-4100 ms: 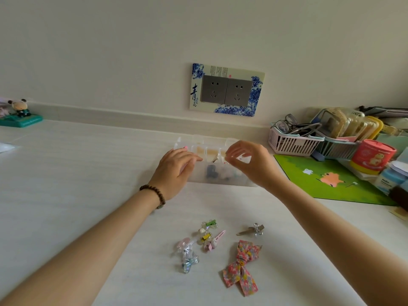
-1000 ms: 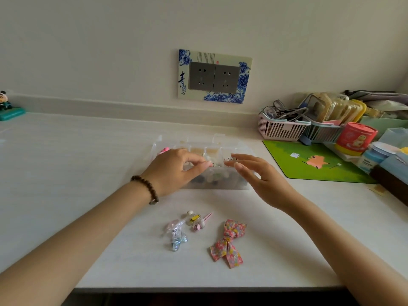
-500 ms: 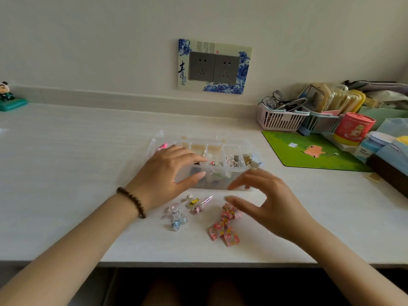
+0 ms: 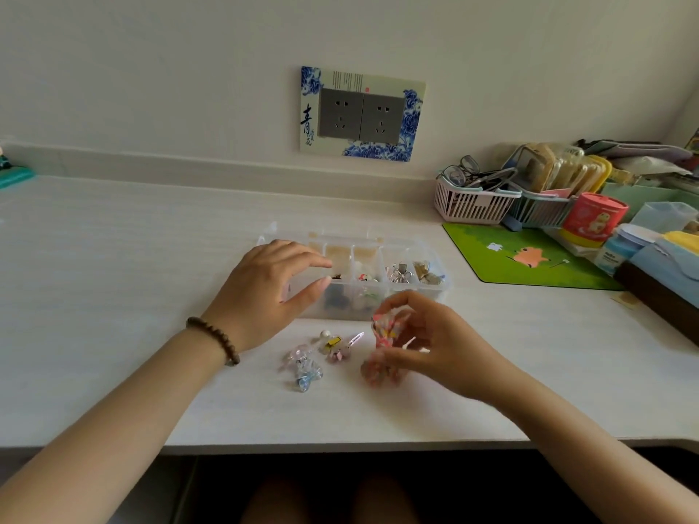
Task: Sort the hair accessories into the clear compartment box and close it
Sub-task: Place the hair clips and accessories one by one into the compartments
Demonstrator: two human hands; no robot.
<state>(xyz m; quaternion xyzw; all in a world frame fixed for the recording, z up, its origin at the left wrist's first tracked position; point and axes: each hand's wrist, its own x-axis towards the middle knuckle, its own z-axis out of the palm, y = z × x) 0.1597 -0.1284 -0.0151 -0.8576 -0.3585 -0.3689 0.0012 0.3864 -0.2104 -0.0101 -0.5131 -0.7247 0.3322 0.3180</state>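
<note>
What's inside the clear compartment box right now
The clear compartment box shows a silver bow clip and tan pieces on its right, small mixed bits in the middle. The left hand covers its left compartments.

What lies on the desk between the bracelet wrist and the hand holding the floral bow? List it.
In the head view, between the left hand and the right hand gripping the floral bow lie loose hair clips and a clear blue bow.
</note>
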